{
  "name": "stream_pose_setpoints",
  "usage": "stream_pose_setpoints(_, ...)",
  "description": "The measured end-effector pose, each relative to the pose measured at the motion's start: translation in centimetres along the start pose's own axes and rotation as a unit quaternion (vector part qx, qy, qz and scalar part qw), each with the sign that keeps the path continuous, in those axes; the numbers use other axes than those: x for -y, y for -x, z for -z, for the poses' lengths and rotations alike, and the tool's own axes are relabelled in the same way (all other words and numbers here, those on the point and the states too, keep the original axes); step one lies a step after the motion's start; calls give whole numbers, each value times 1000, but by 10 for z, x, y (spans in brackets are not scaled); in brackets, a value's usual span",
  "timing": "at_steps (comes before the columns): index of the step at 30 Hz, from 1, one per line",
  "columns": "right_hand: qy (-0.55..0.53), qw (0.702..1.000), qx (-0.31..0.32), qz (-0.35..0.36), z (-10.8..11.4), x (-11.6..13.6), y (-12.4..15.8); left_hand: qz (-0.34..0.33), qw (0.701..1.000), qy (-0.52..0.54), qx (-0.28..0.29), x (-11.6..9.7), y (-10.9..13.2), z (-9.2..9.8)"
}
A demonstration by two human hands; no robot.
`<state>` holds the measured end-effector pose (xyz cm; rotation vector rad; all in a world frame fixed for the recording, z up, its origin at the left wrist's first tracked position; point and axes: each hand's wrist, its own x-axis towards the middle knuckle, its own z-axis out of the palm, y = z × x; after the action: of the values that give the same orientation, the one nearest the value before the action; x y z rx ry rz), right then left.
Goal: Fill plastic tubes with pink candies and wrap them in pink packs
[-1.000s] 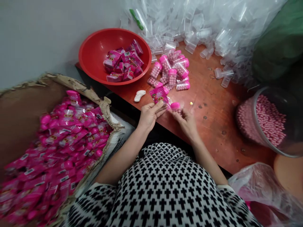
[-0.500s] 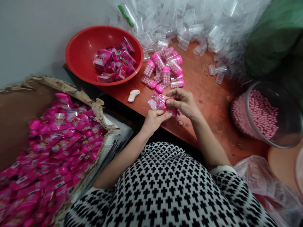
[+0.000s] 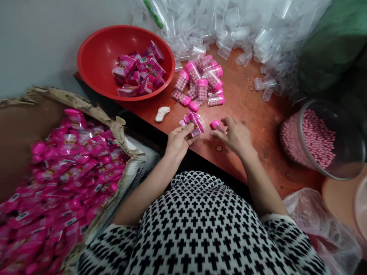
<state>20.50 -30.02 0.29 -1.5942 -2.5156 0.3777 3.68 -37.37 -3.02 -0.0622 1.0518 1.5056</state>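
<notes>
My left hand (image 3: pixel 178 142) pinches a pink printed plastic sleeve (image 3: pixel 195 123) between thumb and fingers, above the near edge of the table. Another piece of pink printed film seems to lie just behind it, though the two overlap. To the right, my right hand (image 3: pixel 237 137) is spread around a small clear bottle with a pink cap (image 3: pixel 215 124) lying on the table. Its thumb and fingers are apart, and part of the bottle is hidden behind them. Beyond both hands lies a heap of capped bottles filled with pink beads (image 3: pixel 202 91).
A red bowl (image 3: pixel 94 76) holds several pink packets. Clear empty tubes (image 3: pixel 241 34) are piled at the back. On the right stands a clear tub of pink beads (image 3: pixel 318 137). A torn carton (image 3: pixel 120 128) full of pink packs is at left. A white lump (image 3: pixel 162 114) lies near the edge.
My right hand has let go of the pink sleeve and moved right to the lying bottle, its fingers opening. My left hand keeps the sleeve and has turned it a little.
</notes>
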Motion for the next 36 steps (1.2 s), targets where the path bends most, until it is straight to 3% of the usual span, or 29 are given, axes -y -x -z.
stream_pose_setpoints(2, 88, 995, 42, -20, -6, -1, 10, 24, 999, 38, -21, -2, 0, -1)
stream_pose_setpoints(4, 104, 992, 48, -48, -13, -3, 15, 40, 996, 67, -33, -4, 0, -4)
stream_pose_setpoints(6, 45, 996, 19, -68, -18, -6, 18, 52, 994, 87, -46, -4, 1, -7)
stream_pose_setpoints(8, -112, 991, -3, -66, -21, -5, 24, 62, 991, 100, -57, -5, 2, -9)
stream_pose_setpoints(9, -219, 974, 1, -57, -22, -2, 29, 65, 991, 106, -58, -5, 2, -10)
stream_pose_setpoints(11, -412, 910, 33, -41, -24, 8, 40, 65, 990, 118, -51, -3, 2, -11)
stream_pose_setpoints(13, -509, 858, 53, -43, -29, 21, 49, 60, 989, 130, -44, -1, 1, -12)
stream_pose_setpoints(14, -525, 848, 53, -47, -32, 26, 52, 56, 988, 136, -40, 0, 0, -13)
stream_pose_setpoints(22, -565, 821, 52, -64, -43, 37, 46, 15, 994, 112, 5, 7, 3, -14)
stream_pose_setpoints(26, -596, 799, 64, -55, -44, 39, 43, -5, 995, 85, 59, 7, 3, -12)
stream_pose_setpoints(34, -536, 844, 21, -25, -54, 37, 45, 11, 995, 8, 102, 6, 2, -9)
stream_pose_setpoints(36, -541, 841, 20, -26, -56, 37, 45, 15, 994, -6, 110, 5, 1, -8)
